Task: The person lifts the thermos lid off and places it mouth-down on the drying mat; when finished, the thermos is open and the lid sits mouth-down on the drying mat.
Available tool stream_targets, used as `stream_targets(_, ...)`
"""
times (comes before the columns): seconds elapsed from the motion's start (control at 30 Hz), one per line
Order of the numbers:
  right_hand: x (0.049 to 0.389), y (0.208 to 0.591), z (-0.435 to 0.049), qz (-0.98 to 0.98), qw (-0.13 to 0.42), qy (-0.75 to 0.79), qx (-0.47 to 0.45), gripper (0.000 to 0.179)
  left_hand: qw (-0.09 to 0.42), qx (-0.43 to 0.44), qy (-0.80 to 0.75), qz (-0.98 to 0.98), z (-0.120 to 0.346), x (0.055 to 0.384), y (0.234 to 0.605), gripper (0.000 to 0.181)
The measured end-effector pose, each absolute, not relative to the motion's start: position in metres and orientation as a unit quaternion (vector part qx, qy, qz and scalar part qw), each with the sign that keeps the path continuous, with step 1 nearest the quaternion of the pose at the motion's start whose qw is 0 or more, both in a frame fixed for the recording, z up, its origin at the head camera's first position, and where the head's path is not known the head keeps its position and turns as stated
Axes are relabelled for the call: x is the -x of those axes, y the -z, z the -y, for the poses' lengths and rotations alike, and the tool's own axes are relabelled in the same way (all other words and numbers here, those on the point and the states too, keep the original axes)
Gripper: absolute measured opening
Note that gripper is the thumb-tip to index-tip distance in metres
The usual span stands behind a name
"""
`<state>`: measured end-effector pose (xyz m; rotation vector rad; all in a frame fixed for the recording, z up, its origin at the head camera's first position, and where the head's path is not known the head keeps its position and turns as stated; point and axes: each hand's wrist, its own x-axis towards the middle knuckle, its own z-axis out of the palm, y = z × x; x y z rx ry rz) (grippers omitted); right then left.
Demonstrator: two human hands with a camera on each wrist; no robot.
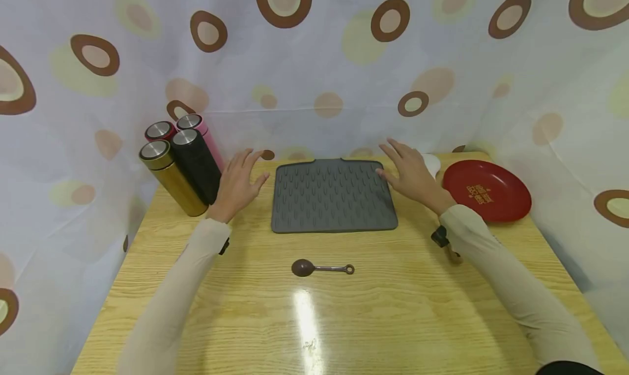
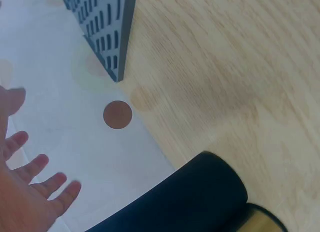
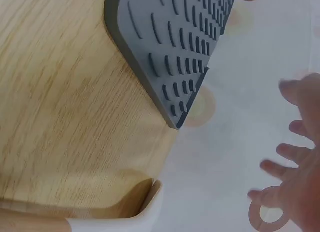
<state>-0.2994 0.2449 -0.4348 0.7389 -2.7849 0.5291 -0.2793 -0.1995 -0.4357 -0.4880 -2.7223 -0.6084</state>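
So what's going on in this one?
A person is holding both hands out, open and empty, on either side of a gray mat that lies on the table. The left hand is near four upright bottles; the right hand is by the mat's right side, with a red plate farther right. A spoon lies on the person's side of the mat, in neither hand.

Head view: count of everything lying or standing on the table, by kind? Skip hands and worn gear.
Flasks: 4 (gold, black, pink, red)
Gray mat: 1
Spoon: 1
Red plate: 1
White utensil: 1
Total: 8
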Motion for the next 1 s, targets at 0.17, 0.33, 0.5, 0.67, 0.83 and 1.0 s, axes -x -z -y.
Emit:
stream_targets(0.17,0.294,0.431,-0.245,0.927,0.100,-0.257,-0.253,0.057,0.211,0.189,0.251,0.926,0.202,0.271,0.431,0.042)
stream_targets(0.33,0.292,0.432,-0.245,0.900,0.123,-0.328,-0.260,0.040,0.254,0.201,0.281,0.903,0.208,0.263,0.426,0.030)
stream_targets(0.5,0.293,0.436,-0.248,0.886,0.170,-0.346,-0.257,0.024,0.313,0.212,0.267,0.886,0.219,0.258,0.420,0.021)
stream_targets(0.67,0.294,0.437,-0.248,0.880,0.173,-0.377,-0.234,0.021,0.359,0.212,0.282,0.864,0.234,0.255,0.416,0.018)
stream_targets(0.83,0.294,0.438,-0.239,0.872,0.132,-0.423,-0.209,0.024,0.383,0.195,0.304,0.850,0.249,0.253,0.416,0.020)
stream_targets(1.0,0.295,0.438,-0.224,0.864,0.101,-0.438,-0.225,0.027,0.397,0.184,0.316,0.842,0.259,0.249,0.418,0.020)
